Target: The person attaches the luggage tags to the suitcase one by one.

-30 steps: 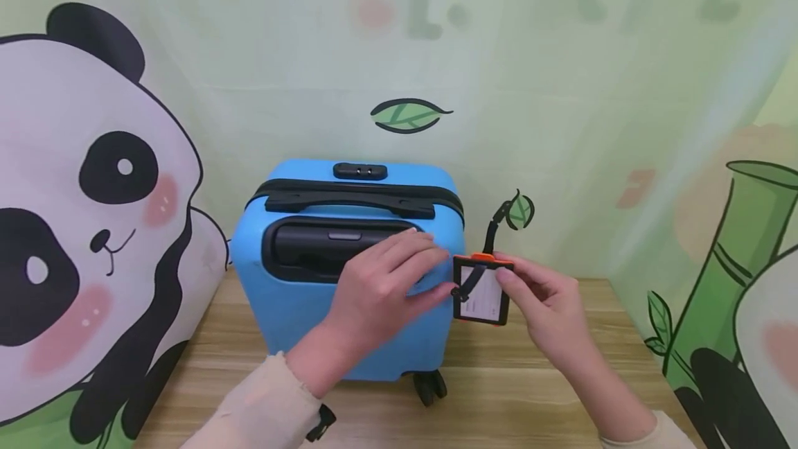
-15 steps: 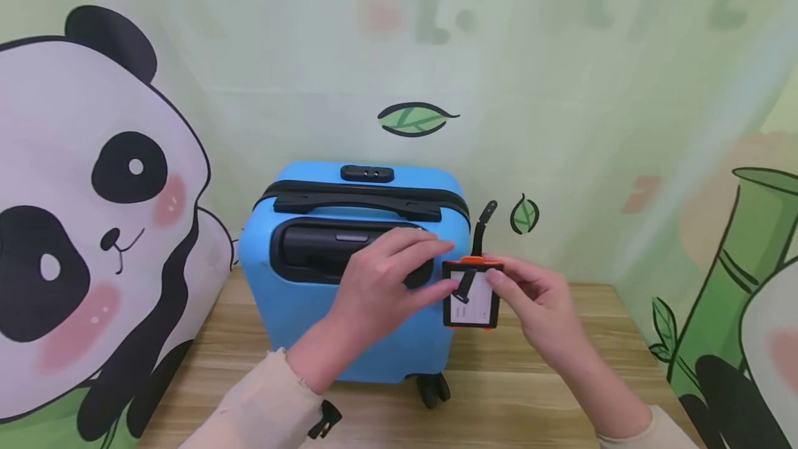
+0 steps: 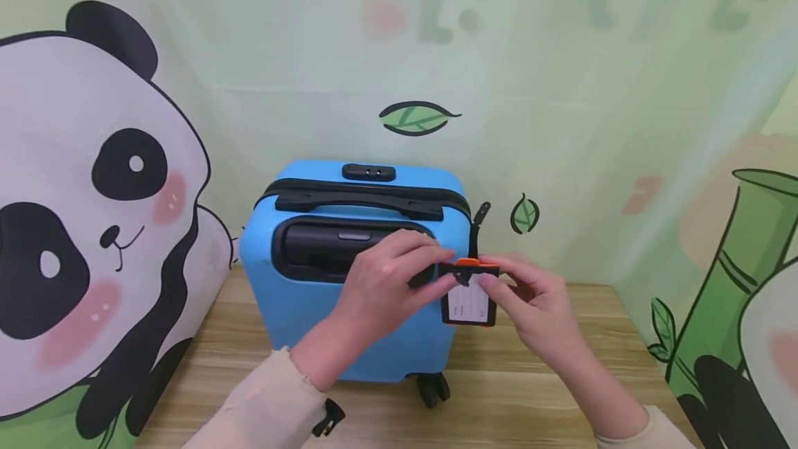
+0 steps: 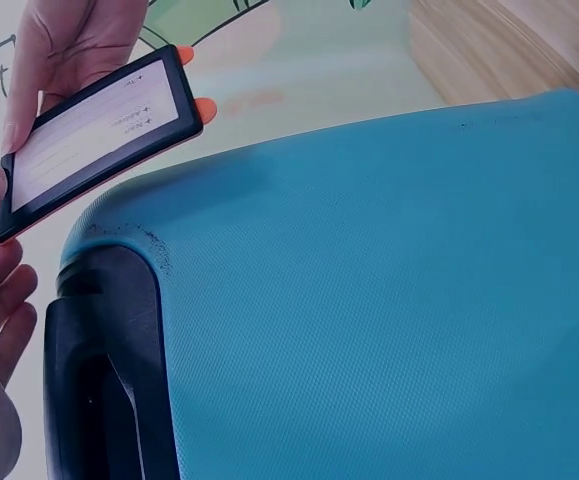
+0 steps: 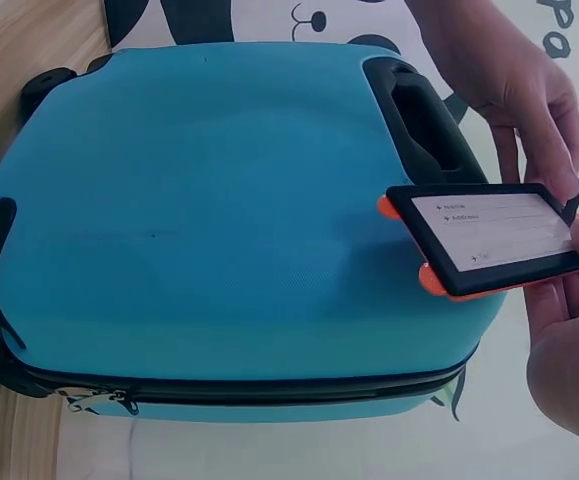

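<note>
A luggage tag (image 3: 469, 305), black-framed with a white card and orange backing, is held upright before the blue suitcase's right side. My right hand (image 3: 537, 296) pinches its upper right corner, thumb on the front. The left hand (image 3: 382, 279) pinches the upper left corner area, where a black strap end is bunched; its exact hold is partly hidden. Above the tag, the strap's other, holed end (image 3: 481, 215) sticks up. In the left wrist view the tag (image 4: 99, 140) tilts beyond the suitcase (image 4: 369, 260). The right wrist view shows printed lines on the tag (image 5: 494, 230).
The suitcase (image 3: 280, 310) stands on a wooden tabletop (image 3: 517, 393), with a black carry handle (image 3: 358, 204) and a caster wheel (image 3: 431, 390). A black buckle (image 3: 329, 418) shows beside the left sleeve. Behind hangs a panda-printed backdrop (image 3: 299, 40).
The tag has shifted slightly left toward the left fingers. Its strap end, earlier hanging slantwise over the card, is now up along the top edge. The upright strap has moved left too.
</note>
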The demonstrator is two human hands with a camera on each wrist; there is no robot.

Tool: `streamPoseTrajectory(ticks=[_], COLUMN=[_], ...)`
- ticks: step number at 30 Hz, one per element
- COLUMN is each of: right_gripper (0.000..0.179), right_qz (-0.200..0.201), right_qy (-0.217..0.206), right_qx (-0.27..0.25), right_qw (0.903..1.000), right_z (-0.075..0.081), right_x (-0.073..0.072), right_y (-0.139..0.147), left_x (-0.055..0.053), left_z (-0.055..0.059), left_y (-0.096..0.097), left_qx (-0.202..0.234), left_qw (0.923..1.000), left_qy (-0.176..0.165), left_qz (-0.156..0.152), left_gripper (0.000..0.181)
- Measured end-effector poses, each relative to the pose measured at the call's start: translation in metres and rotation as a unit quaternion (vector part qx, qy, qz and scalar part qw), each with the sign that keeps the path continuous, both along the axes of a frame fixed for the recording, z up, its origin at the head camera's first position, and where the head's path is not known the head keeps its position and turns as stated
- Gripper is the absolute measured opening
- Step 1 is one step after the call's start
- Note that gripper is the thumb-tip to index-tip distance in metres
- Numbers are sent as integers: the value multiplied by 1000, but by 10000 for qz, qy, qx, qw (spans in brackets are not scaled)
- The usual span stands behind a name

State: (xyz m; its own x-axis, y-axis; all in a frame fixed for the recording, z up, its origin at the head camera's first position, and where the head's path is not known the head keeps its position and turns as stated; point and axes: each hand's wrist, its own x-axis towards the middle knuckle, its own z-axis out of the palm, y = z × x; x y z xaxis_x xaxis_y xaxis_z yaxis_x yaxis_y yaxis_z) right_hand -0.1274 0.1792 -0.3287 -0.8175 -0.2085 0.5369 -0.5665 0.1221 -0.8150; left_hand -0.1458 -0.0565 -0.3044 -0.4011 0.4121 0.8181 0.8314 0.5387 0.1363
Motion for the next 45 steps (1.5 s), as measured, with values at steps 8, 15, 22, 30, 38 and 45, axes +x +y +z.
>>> streamPoseTrajectory(ticks=[8, 15, 22, 30, 38, 45], right_gripper=[28, 34, 43, 43, 49, 62], right_qz=[201, 318, 314, 386, -222, -285], right_qy=[238, 669, 857, 1033, 2071, 2190], right_qx=[-101, 57, 473, 745, 1532, 2141], right_qw=[9995, 9972, 9947, 9911, 9660, 9515], right_z=[-1, -2, 1, 13, 39, 61], right_x=[-1, -3, -3, -10, -33, -56], right_y=[-3, -4, -6, -11, -21, -46], left_x=[-1, -1, 2, 3, 7, 7], left_z=[-2, -1, 3, 8, 15, 20], left_y=[2, 1, -7, -26, -46, -66], left_qx=[-21, 64, 8, -41, -264, -391], left_qw=[9999, 9993, 9989, 9980, 9976, 9969], left_qy=[103, 324, 440, 594, 599, 657], left_qz=[-73, -157, -174, -212, -221, -198], left_gripper=[21, 18, 19, 24, 28, 30])
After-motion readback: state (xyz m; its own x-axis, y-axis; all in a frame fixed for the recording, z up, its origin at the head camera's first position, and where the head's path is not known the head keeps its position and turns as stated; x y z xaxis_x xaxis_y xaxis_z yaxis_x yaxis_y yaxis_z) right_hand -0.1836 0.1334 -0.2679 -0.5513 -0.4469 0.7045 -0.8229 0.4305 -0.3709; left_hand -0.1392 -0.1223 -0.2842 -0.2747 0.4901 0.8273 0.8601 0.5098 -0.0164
